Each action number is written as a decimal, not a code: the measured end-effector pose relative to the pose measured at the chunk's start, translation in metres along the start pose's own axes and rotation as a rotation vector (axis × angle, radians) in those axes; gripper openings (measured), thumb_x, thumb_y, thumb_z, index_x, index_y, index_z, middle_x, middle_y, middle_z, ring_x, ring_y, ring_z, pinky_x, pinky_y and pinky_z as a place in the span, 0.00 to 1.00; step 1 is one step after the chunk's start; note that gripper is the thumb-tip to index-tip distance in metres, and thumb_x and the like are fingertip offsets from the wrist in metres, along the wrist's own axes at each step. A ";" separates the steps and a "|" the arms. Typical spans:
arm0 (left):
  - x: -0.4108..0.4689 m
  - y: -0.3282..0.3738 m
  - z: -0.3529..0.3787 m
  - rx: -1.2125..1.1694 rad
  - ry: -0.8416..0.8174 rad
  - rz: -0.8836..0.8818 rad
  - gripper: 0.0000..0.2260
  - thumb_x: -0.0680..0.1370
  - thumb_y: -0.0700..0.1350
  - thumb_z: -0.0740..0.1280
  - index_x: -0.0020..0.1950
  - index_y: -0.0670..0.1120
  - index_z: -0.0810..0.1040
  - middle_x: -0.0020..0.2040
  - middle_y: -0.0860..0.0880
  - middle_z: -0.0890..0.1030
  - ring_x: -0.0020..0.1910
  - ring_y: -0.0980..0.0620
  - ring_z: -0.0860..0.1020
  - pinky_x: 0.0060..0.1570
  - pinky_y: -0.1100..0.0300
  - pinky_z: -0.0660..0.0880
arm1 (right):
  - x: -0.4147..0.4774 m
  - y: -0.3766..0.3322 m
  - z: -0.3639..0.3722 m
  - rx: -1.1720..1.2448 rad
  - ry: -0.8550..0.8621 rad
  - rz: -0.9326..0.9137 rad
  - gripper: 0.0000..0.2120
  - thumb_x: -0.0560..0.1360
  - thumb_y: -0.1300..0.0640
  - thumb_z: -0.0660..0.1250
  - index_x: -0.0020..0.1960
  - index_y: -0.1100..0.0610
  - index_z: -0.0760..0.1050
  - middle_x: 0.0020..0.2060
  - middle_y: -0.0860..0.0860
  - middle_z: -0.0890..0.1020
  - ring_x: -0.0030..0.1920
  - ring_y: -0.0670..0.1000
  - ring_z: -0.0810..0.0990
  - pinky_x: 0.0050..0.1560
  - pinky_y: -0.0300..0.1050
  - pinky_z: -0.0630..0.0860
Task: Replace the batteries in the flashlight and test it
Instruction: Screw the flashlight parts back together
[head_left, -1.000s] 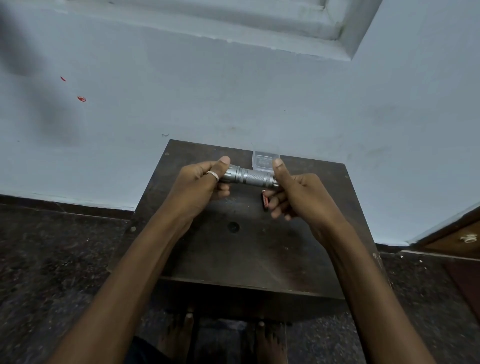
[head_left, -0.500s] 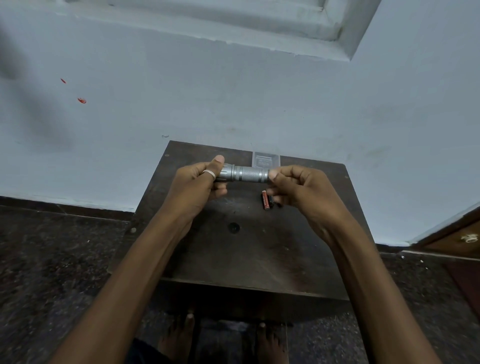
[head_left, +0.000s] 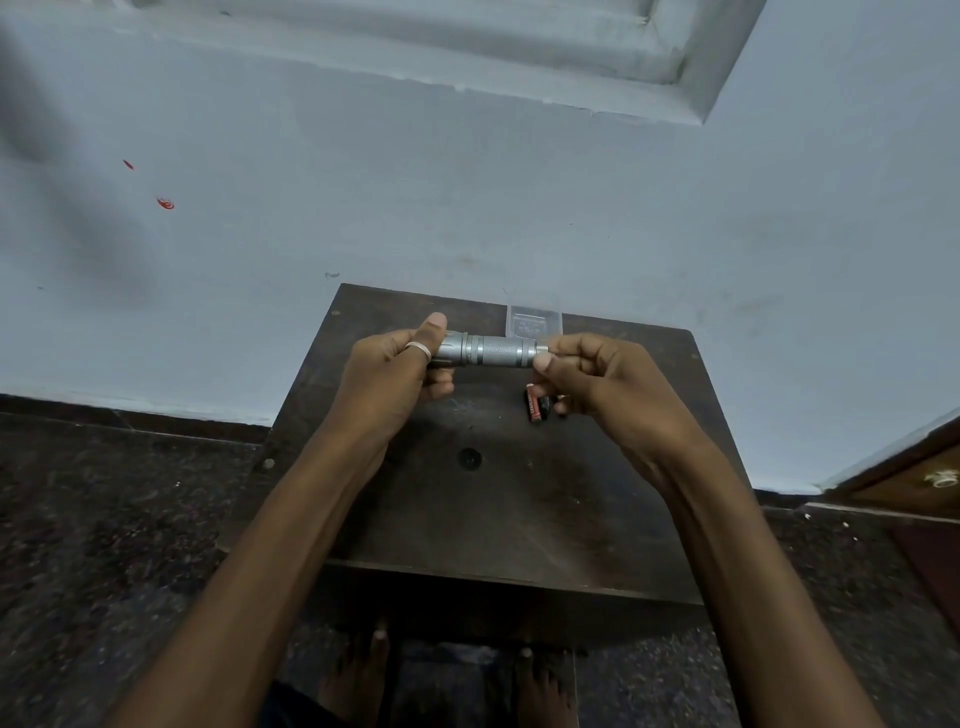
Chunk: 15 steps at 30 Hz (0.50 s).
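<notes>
Above the counter (head_left: 467, 519) we've got the flashlight (head_left: 493, 352) lying 9-to-3. Our left hand (head_left: 395, 379) is wrapped round its head at 9, and our right hand (head_left: 608, 384) fingers (head_left: 571, 347) are pinching its tail end at 3. The batteries (head_left: 536, 408) sit on the counter around 5 of that.

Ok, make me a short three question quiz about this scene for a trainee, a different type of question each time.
1. True or false: the flashlight lies flat on the table.
2. Which hand grips the flashlight's wider end? A) left hand B) right hand C) neither
3. Fill in: the small red and black things lying on the table beside the right hand are ____.
Key: 1. False, both hands hold it up off the table. 2. A. 3. batteries.
</notes>
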<state>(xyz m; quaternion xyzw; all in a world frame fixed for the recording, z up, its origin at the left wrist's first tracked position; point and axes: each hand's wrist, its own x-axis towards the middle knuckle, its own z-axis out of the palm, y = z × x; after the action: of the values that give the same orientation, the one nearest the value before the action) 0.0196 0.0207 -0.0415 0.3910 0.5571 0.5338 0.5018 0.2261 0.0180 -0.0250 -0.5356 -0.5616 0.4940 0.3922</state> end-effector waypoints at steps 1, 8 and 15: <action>0.000 0.000 0.001 -0.006 -0.004 -0.003 0.13 0.80 0.53 0.66 0.46 0.46 0.84 0.40 0.44 0.83 0.35 0.56 0.80 0.38 0.63 0.80 | 0.000 0.000 0.002 -0.007 0.004 0.006 0.09 0.80 0.54 0.68 0.50 0.60 0.81 0.38 0.57 0.84 0.39 0.52 0.82 0.37 0.41 0.76; 0.002 -0.001 0.002 -0.010 0.001 0.002 0.13 0.80 0.54 0.67 0.45 0.46 0.84 0.40 0.44 0.83 0.35 0.56 0.80 0.39 0.61 0.80 | -0.001 -0.002 0.008 -0.041 0.083 0.054 0.21 0.80 0.44 0.64 0.49 0.63 0.81 0.37 0.57 0.85 0.35 0.49 0.82 0.32 0.36 0.75; 0.002 -0.002 0.001 0.007 0.018 0.009 0.12 0.80 0.54 0.67 0.45 0.47 0.83 0.39 0.43 0.82 0.36 0.54 0.80 0.39 0.60 0.80 | 0.001 -0.002 0.000 0.073 0.004 -0.030 0.13 0.75 0.69 0.71 0.58 0.59 0.80 0.36 0.52 0.81 0.34 0.48 0.77 0.38 0.43 0.74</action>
<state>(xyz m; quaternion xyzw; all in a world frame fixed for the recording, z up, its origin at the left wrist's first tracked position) 0.0209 0.0226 -0.0437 0.3905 0.5616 0.5378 0.4929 0.2258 0.0194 -0.0228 -0.5134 -0.5503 0.5071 0.4201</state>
